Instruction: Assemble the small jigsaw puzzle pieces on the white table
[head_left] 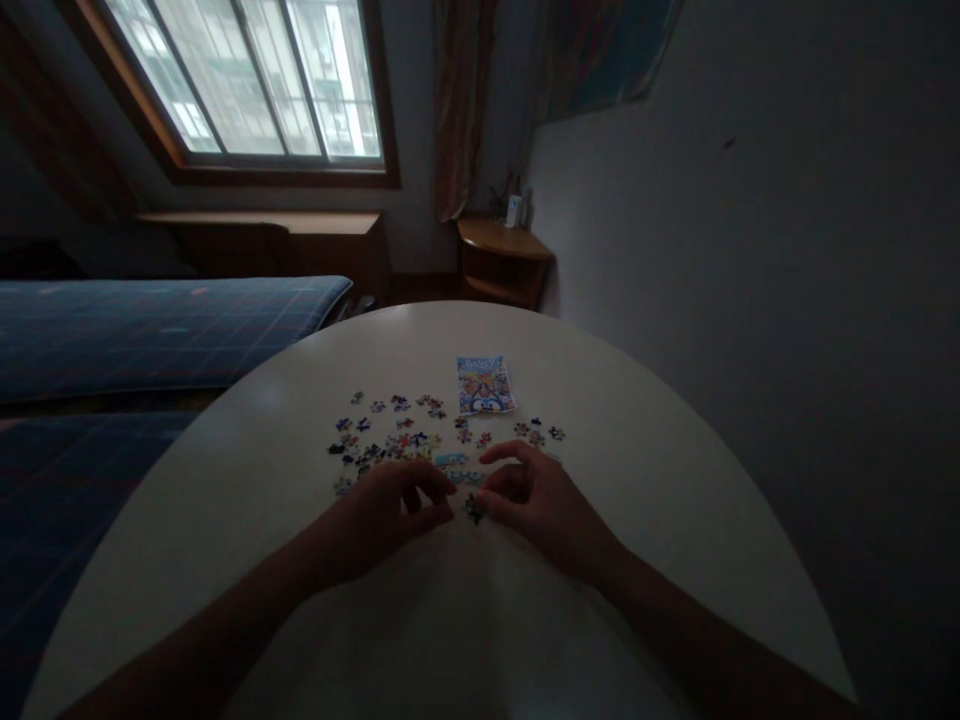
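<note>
Many small jigsaw pieces lie loosely spread over a round white table. My left hand is just in front of the pile, thumb and fingers apart with a gap between them and nothing visible inside. At the thumb of my right hand is a dark jigsaw piece; the thumb and a curled finger appear to pinch it, while the index finger stays raised. Between the hands are a light-blue strip and a joined row of pale blue pieces, partly hidden by the fingers.
A colourful printed picture sheet lies behind the pieces. More loose pieces are scattered to its right. Left of the table is a bed with a blue plaid cover. A wooden corner shelf stands beyond, and a wall rises on the right.
</note>
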